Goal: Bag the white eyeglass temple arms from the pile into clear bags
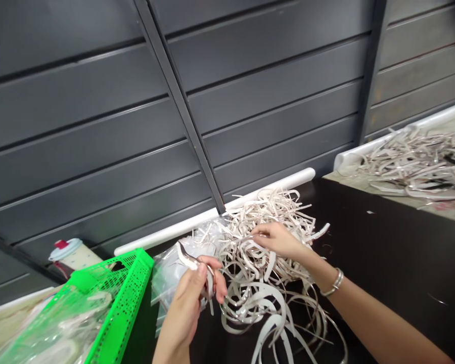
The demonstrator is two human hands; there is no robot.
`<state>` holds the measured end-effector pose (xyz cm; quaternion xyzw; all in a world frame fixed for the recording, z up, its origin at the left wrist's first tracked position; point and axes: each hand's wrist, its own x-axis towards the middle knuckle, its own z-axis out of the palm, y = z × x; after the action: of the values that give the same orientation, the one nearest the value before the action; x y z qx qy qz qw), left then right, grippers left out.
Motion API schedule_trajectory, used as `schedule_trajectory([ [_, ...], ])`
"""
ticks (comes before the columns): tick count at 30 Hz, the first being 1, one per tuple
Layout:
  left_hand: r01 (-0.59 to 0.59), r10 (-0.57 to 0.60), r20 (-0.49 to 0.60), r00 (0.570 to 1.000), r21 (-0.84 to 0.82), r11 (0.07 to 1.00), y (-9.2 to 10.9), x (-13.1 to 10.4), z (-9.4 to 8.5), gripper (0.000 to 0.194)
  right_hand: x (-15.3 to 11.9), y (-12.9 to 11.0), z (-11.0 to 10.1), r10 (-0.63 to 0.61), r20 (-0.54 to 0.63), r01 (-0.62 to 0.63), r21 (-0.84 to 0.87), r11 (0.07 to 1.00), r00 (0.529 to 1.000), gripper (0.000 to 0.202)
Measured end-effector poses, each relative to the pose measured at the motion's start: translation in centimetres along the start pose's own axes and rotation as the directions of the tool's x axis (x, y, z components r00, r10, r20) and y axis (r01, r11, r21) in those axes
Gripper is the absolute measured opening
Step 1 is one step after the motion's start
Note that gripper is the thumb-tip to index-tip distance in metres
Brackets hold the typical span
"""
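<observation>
A large tangled heap of thin white strips with shiny brownish edges (284, 212) lies on the black table. My left hand (197, 288) is at the near left side of the heap, its fingers curled round a few curved strips (187, 257) that stick out above the thumb. My right hand (275, 237), with a silver bangle on the wrist, reaches into the heap, thumb and fingertips pinched together at a strip. Clear plastic bags (167, 275) lie behind and left of my left hand. Longer curved strips (269, 298) spread toward the near edge.
A green perforated basket (116, 323) with plastic-bagged pieces stands at the left, a lidded cup (76, 253) behind it. White tubing (170, 232) runs along the grey panel wall (91, 126). Another pile of strips (417, 162) lies at the far right on a pale surface.
</observation>
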<state>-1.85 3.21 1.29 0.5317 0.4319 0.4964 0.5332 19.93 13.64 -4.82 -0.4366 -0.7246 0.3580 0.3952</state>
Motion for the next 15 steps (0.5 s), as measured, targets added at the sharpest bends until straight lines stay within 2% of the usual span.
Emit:
schedule_trajectory([
  [2, -0.001, 0.001, 0.012, 1.0, 0.002, 1.0, -0.1, 0.1, 0.0, 0.033, 0.2, 0.2, -0.6, 0.08, -0.087, -0.057, 0.237, 0.97, 0.993, 0.022],
  [5, -0.017, 0.015, 0.045, 0.999, 0.037, 0.999, -0.4, 0.2, -0.2, 0.03, 0.5, 0.6, -0.7, 0.153, -0.142, -0.049, 0.554, 0.831, 0.978, 0.029],
  [7, -0.029, 0.026, 0.041, 0.999, 0.056, 0.998, -0.5, 0.3, -0.4, 0.029, 0.6, 0.7, -0.7, 0.155, -0.151, -0.01, 0.684, 0.73, 0.976, 0.033],
  [9, -0.034, 0.033, 0.02, 0.999, 0.067, 0.997, -0.5, 0.4, -0.4, 0.029, 0.7, 0.7, -0.8, 0.131, -0.169, 0.031, 0.718, 0.696, 0.977, 0.034],
  [10, -0.037, 0.036, 0.011, 0.999, 0.068, 0.997, -0.5, 0.4, -0.4, 0.03, 0.7, 0.7, -0.9, 0.112, -0.199, 0.051, 0.667, 0.743, 0.974, 0.033],
  [11, -0.04, 0.04, 0.005, 0.999, 0.068, 0.997, -0.5, 0.4, -0.4, 0.03, 0.7, 0.7, -1.1, 0.086, -0.237, 0.056, 0.534, 0.844, 0.968, 0.033],
  [12, -0.044, 0.044, -0.001, 0.999, 0.066, 0.997, -0.5, 0.4, -0.4, 0.03, 0.6, 0.6, -1.3, 0.052, -0.273, 0.04, 0.322, 0.946, 0.961, 0.033],
  [13, -0.047, 0.047, -0.004, 0.999, 0.063, 0.997, -0.5, 0.4, -0.3, 0.03, 0.6, 0.6, -1.7, 0.012, -0.302, 0.008, 0.067, 0.998, 0.953, 0.035],
  [15, -0.046, 0.046, 0.0, 0.999, 0.055, 0.997, -0.4, 0.3, -0.3, 0.029, 0.4, 0.7, -2.5, -0.041, -0.325, -0.079, -0.346, 0.935, 0.945, 0.035],
])
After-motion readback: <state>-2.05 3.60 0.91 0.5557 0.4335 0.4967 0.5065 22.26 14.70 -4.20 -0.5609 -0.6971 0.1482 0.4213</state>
